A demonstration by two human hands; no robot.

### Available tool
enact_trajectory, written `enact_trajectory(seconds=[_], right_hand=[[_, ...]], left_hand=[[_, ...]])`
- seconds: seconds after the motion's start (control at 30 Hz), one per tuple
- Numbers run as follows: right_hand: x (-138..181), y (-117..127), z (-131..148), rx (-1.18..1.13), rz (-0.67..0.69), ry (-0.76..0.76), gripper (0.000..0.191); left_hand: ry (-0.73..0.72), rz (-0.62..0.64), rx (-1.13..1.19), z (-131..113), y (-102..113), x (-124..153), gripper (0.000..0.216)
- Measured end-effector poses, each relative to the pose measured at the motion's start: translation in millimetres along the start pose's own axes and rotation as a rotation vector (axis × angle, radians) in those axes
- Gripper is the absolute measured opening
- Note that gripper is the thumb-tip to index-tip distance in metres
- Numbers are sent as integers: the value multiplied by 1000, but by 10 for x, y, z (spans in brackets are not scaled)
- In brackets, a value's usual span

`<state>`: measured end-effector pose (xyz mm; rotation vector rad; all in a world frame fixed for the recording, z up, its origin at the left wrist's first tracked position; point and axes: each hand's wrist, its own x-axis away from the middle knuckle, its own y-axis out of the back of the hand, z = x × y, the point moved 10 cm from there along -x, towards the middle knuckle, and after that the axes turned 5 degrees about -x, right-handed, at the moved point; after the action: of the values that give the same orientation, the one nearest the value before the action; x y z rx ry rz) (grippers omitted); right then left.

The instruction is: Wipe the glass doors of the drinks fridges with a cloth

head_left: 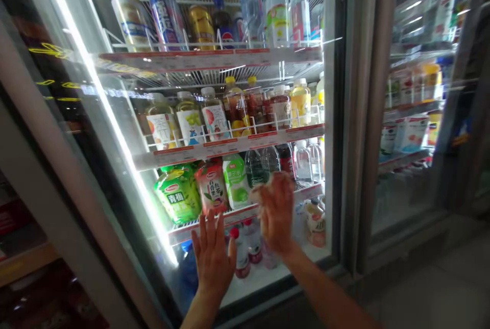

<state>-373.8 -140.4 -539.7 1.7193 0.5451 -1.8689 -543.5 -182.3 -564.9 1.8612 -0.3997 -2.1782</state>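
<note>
The fingers (210,229) of the left hand (212,262) are straight and a little apart, pointing up, their tips overlapping the foot of the red bottle (212,186) in view; the hand seems to lie flat on the glass door (275,274) in front of that bottle, perhaps to steady the body or the door. The right hand (277,217) is raised to the right of the red bottle, its fingers bent and smeared by blur, so I cannot tell whether they are together or pinch something pale. Just left of the red bottle sits a green bottle (178,196), and just right of it a white and green bottle (236,181), all turned label outward, most likely so that they can be read through the door. Below the red bottle, bottles with red caps (241,257) stand upright. Above it, bottles with white labels (191,122) stand behind a wire rail (253,125), which probably keeps them from tipping off; higher above it are cans (130,23). A bright light strip (97,94) slants to the left of the red bottle, probably to make labels show, and well to its right is a neighbouring cooler (409,130)
</note>
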Motion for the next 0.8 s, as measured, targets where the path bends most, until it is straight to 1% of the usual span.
enact_trajectory(seconds=[0.03, 0.07, 0.1, 0.13, 0.2, 0.23, 0.27, 0.3, 0.37, 0.4, 0.43, 0.47, 0.57, 0.6, 0.63, 0.7, 0.73, 0.77, 0.8], right_hand=[[24, -91, 147, -32, 98, 108, 54], [44, -137, 227, -49, 161, 180, 53], [32, -117, 214, -43, 160, 192, 53], [-13, -32, 114, -15, 91, 140, 54], [-85, 203, -155, 52, -118, -37, 57], [-90, 270, -225, 68, -183, -97, 58], [-88, 264, -220, 65, -185, -111, 59], [-82, 187, -130, 40, -124, -64, 58], [-14, -64, 180, -34, 101, 128, 55], [32, -149, 293, -55, 181, 202, 52], [43, -171, 329, -56, 201, 228, 51], [7, -126, 280, -35, 153, 197, 51], [-155, 154, -66, 55, -131, -51, 56], [-189, 181, -102, 59, -161, -73, 57], [-219, 141, -67, 44, -125, -35, 58], [-223, -38, 123, -10, 61, 155, 56], [-205, -90, 180, -26, 127, 228, 54], [-207, -97, 165, -29, 150, 245, 53], [-241, -48, 79, -20, 114, 202, 53]], left_hand=[[-2, -8, 1, -1, 2, 12, 76], [-11, -15, 5, -8, 2, 26, 75], [-23, -16, 9, -17, -3, 41, 75], [-37, -12, 13, -29, -14, 58, 74], [-45, 2, 21, -38, -44, 90, 75], [-35, 10, 22, -31, -60, 104, 76], [-23, 17, 24, -21, -73, 116, 76], [-13, 20, 26, -12, -80, 127, 77], [-19, 22, 23, -9, -80, 145, 77], [-38, 27, 20, -20, -81, 154, 76], [-59, 29, 19, -32, -77, 163, 75], [-74, 33, 20, -40, -73, 173, 74], [-73, 36, 32, -32, -58, 193, 73], [-63, 32, 33, -23, -50, 194, 73], [-51, 30, 30, -12, -43, 194, 74], [-56, 25, 21, -12, -33, 190, 73], [-69, 24, 19, -21, -30, 189, 73], [-86, 21, 20, -34, -29, 191, 72], [-97, 19, 21, -45, -31, 196, 71]])
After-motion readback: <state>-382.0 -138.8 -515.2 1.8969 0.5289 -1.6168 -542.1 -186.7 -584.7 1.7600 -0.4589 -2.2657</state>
